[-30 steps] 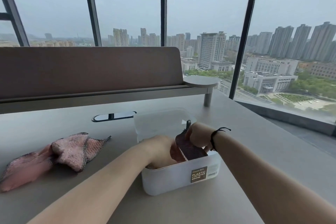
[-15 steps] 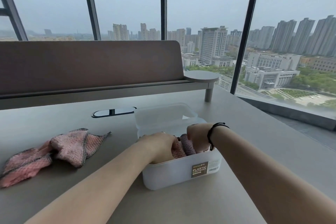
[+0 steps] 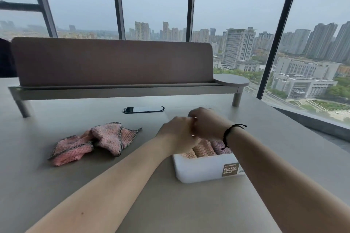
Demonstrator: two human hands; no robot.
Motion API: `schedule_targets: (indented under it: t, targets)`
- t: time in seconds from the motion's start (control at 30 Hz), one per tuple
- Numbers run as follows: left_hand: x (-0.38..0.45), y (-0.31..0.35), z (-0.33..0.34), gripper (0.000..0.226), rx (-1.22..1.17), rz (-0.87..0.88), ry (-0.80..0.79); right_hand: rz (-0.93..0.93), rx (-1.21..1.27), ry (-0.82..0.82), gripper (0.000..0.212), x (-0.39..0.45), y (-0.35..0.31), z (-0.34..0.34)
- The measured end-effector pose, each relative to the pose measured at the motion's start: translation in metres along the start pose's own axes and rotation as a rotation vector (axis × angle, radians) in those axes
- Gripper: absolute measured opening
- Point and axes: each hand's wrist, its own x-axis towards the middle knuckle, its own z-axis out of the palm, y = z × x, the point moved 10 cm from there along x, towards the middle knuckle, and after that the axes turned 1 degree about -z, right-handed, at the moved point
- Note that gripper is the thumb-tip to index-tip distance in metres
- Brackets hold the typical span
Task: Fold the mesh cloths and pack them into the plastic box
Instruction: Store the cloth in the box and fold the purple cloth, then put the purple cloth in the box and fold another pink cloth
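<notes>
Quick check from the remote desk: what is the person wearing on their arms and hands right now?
Both forearms are bare, with no sleeves in view and no gloves. The right wrist carries a thin black cord bracelet with a loose tail sticking out. The left hand and right hand show no clear ring or watch.

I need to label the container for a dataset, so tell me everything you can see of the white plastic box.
The white plastic box is a matte, round-cornered rectangular tub standing upright and lidless on the grey table. A brown label on its near wall reads PLASTIC CONTAINER. Folded mesh cloths stand packed side by side in it, pink to purplish. The left hand and right hand are above it, hiding its far end; whether they touch it cannot be told.
</notes>
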Motion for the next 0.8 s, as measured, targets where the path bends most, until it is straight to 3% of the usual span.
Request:
schedule_targets:
  t: [0.2,0.3,0.4,0.47,0.53,0.67,0.8]
  targets:
    - [-0.081,-0.094,-0.061,0.017,-0.236,-0.077,0.245,-0.101,0.447,0.181,0.016,-0.009,-0.108,0.020]
    - [-0.126,-0.160,-0.060,0.023,-0.232,-0.195,0.235,-0.142,0.491,0.116,0.024,-0.006,-0.157,0.073]
    - [-0.165,-0.222,-0.049,0.017,-0.163,-0.294,0.196,-0.093,0.483,-0.016,0.050,0.002,-0.183,0.134]
    - [-0.184,-0.246,-0.049,0.017,-0.136,-0.329,0.234,-0.089,0.372,0.012,0.054,0.010,-0.190,0.155]
    - [-0.192,-0.255,-0.054,0.020,-0.129,-0.331,0.294,-0.065,0.278,0.096,0.049,0.019,-0.189,0.157]
    - [-0.181,-0.254,-0.048,0.044,-0.129,-0.275,0.265,-0.037,0.240,0.184,0.020,0.027,-0.188,0.153]
    - [-0.173,-0.251,-0.046,0.061,-0.171,-0.245,0.259,-0.194,0.508,0.198,0.014,0.010,-0.199,0.146]
